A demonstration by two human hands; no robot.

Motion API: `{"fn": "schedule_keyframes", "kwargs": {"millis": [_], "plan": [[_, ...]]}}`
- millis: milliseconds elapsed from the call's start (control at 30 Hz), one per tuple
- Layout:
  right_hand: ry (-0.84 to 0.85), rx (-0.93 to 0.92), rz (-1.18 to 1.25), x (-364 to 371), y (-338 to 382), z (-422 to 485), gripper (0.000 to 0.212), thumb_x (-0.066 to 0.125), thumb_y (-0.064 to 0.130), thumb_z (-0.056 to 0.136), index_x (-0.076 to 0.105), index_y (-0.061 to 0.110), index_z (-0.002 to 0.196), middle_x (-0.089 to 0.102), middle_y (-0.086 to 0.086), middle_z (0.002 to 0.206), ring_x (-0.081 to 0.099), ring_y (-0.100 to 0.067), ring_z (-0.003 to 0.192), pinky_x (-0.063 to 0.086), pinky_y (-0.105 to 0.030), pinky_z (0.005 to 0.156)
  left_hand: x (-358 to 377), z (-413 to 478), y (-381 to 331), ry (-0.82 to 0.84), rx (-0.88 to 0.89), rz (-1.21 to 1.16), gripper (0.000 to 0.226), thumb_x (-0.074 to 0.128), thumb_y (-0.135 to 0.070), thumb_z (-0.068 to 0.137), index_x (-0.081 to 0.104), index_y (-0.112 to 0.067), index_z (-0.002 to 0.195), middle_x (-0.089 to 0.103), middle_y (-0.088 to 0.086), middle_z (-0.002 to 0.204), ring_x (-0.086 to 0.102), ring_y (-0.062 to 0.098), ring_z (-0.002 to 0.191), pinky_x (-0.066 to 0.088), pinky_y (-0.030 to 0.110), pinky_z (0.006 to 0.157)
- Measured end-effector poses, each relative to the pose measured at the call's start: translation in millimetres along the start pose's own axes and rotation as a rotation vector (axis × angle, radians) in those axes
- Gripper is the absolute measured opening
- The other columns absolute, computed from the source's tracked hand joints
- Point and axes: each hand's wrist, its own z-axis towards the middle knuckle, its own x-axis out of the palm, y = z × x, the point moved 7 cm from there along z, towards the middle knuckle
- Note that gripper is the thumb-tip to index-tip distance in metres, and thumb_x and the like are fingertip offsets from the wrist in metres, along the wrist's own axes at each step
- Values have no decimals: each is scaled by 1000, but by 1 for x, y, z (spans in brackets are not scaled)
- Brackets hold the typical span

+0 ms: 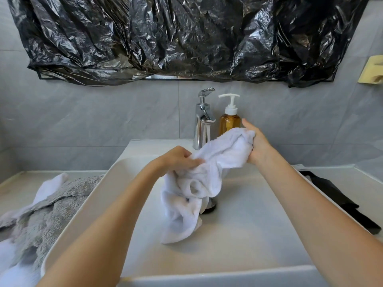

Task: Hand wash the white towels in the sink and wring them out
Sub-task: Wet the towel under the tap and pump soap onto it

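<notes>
A white towel [194,183] hangs bunched over the white rectangular sink [248,235], its lower folds resting on the basin floor beside the drain [209,209]. My left hand [178,159] grips the towel near its middle. My right hand [256,145] holds the upper end, raised to the right of the chrome tap [203,119]. More towels, grey and white [37,214], lie heaped on the counter left of the sink.
An amber soap pump bottle [229,119] stands right of the tap, just behind my right hand. A black object [339,199] lies on the counter at the right. Crumpled black plastic [186,38] covers the mirror above. The walls are grey tile.
</notes>
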Motion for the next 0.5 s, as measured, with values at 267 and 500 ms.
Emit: {"fn": "schedule_keyframes", "kwargs": {"millis": [267, 500], "plan": [[-14, -181, -608, 11, 1, -3, 25, 73, 20, 76, 65, 17, 99, 63, -9, 98, 62, -21, 83, 49, -20, 65, -23, -7, 8, -158, -45, -395, 32, 55, -39, 91, 63, -8, 97, 50, 3, 74, 44, 17, 56, 31, 22, 49], [384, 28, -883, 48, -48, -23, 38, 49, 60, 91, 65, 30, 108, 68, 8, 113, 61, -6, 107, 45, -25, 94, -27, -5, 2, -221, 74, -577, 30, 56, -44, 96, 47, -22, 77, 50, -5, 65, 49, 9, 56, 34, 18, 46]]}}
